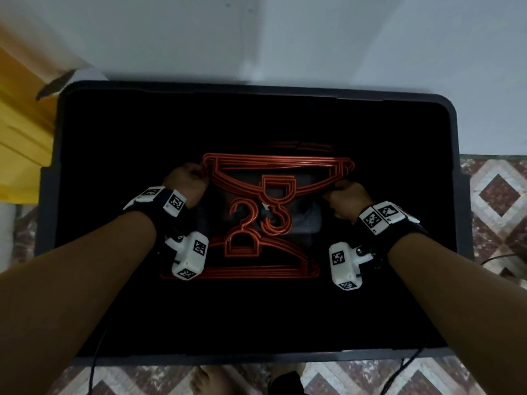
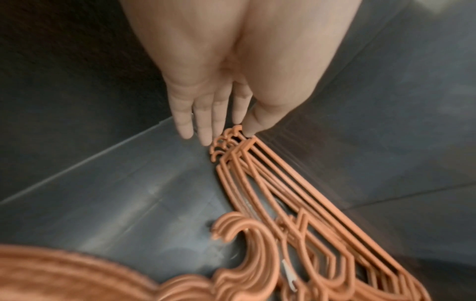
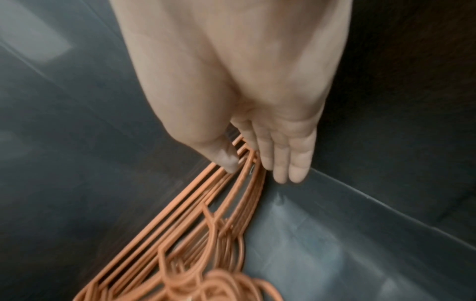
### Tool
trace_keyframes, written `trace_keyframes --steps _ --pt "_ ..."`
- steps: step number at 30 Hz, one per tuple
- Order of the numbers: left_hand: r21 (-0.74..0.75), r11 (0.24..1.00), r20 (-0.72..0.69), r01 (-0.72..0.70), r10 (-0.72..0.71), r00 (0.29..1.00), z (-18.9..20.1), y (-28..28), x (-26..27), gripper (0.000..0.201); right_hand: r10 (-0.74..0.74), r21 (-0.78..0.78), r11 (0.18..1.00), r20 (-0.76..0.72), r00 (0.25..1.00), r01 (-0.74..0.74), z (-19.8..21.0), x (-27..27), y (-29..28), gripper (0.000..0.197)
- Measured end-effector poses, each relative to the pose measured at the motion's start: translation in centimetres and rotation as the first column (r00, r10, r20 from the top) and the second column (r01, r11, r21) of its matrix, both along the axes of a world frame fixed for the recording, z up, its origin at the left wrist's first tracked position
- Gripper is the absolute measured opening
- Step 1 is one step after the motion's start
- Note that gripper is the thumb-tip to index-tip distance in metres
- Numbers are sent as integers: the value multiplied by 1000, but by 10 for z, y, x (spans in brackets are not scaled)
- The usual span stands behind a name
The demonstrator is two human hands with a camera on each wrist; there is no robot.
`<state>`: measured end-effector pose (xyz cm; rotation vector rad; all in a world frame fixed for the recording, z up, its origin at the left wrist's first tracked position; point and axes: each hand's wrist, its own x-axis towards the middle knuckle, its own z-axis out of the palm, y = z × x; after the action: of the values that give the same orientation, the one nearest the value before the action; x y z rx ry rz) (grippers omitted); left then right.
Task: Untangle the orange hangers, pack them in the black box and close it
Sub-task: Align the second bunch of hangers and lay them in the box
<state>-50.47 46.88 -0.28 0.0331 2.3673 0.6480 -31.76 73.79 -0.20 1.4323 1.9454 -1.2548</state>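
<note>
The black box [image 1: 256, 88] stands open on the floor with two stacks of orange hangers inside. The far stack [image 1: 273, 162] is held at both ends, hooks pointing toward me. My left hand [image 1: 188, 181] pinches its left end between thumb and forefinger, and the left wrist view shows this left hand [image 2: 231, 132] on the far stack [image 2: 257, 173]. My right hand [image 1: 346, 201] grips the right end; in the right wrist view the right hand [image 3: 247, 165] has the far stack's wires [image 3: 206, 203] between thumb and fingers. The near stack [image 1: 242, 272] lies flat, its hooks overlapping the far stack's hooks.
A yellow sheet [image 1: 20, 124] lies left of the box, against a white wall. Patterned floor tiles [image 1: 499, 195] show on the right and in front. Cables trail from both wrists, and bare feet [image 1: 211, 380] stand at the box's near edge. The box's grey floor [image 2: 128, 203] shows around the hangers.
</note>
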Motion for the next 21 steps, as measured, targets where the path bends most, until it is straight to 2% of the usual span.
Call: trace_keyframes --steps 2,6,9,14,19,21 --pt "-8 1000 29 -7 7 1000 2 -4 5 37 71 -12 997 23 997 -71 7 0 -9 13" --pt "1 1000 31 -8 8 999 25 -14 19 30 177 -54 983 6 984 -177 18 6 -23 9" --pt "-22 998 6 56 -56 998 62 -26 27 31 186 -49 981 -38 982 -188 39 11 -27 15" --pt "11 989 -5 147 -147 989 135 -43 34 31 229 -21 973 -70 971 -231 100 18 -29 17" --pt "76 985 -40 157 -154 987 201 -58 51 28 252 21 968 -104 962 -251 157 34 -31 23" --pt "85 990 -47 113 -109 993 225 -68 58 27 265 24 964 -129 955 -264 180 37 -34 25"
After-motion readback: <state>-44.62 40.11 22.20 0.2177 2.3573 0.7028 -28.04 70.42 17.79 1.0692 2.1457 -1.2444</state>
